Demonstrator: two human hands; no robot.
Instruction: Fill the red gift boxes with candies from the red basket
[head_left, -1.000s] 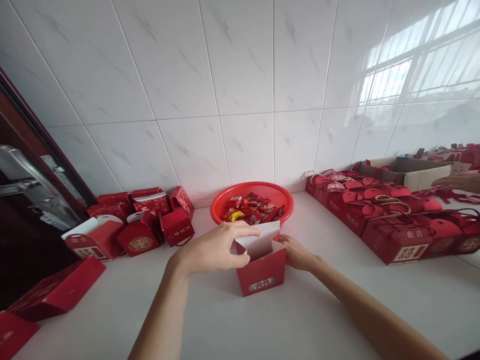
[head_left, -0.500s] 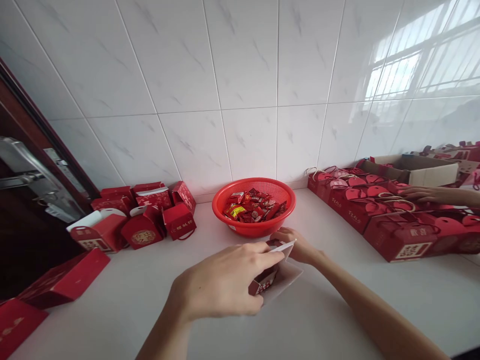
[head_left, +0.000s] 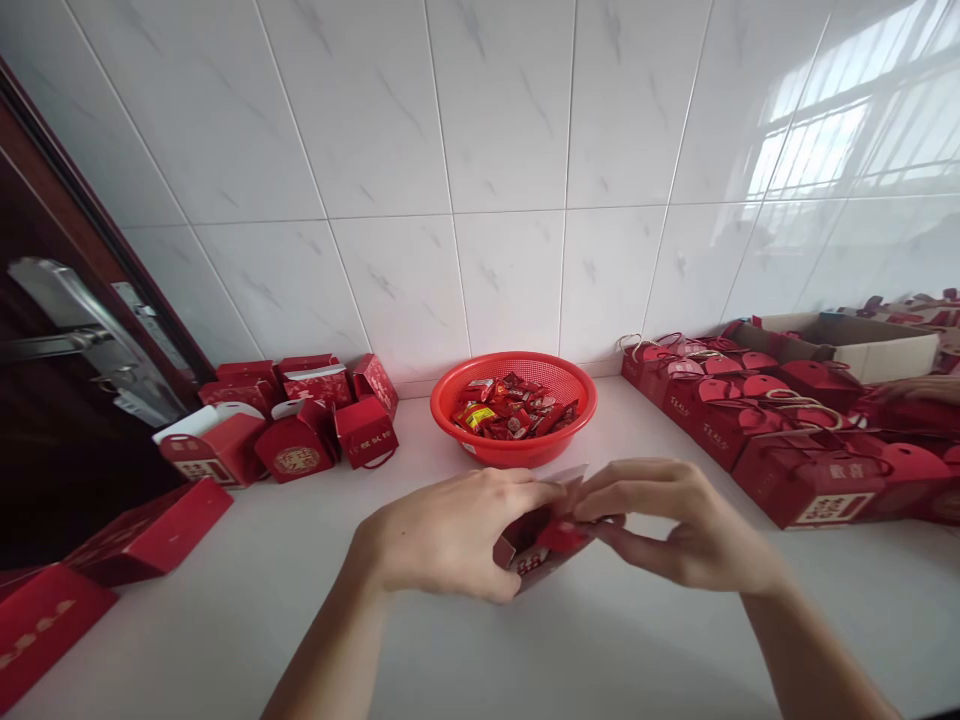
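Near the middle of the white counter, my left hand grips a small open box by its side, thumb low and fingers over the top edge. My right hand is at the box's right side, its fingers pinched on a red wrapped candy at the opening. The candy is slightly blurred, and my left fingers hide part of the box. Just behind both hands stands a red plastic basket with red wrapped candies and one yellow packet in it.
Several red gift boxes stand at the left, near a dark door with a metal handle. Rows of red boxes with handles fill the right, by an open carton. Another person's hand is at the right edge.
My right hand has come back from the basket's front edge to the box with a red candy. My left hand keeps its hold. The other person's hand has moved right. The view has shifted slightly.
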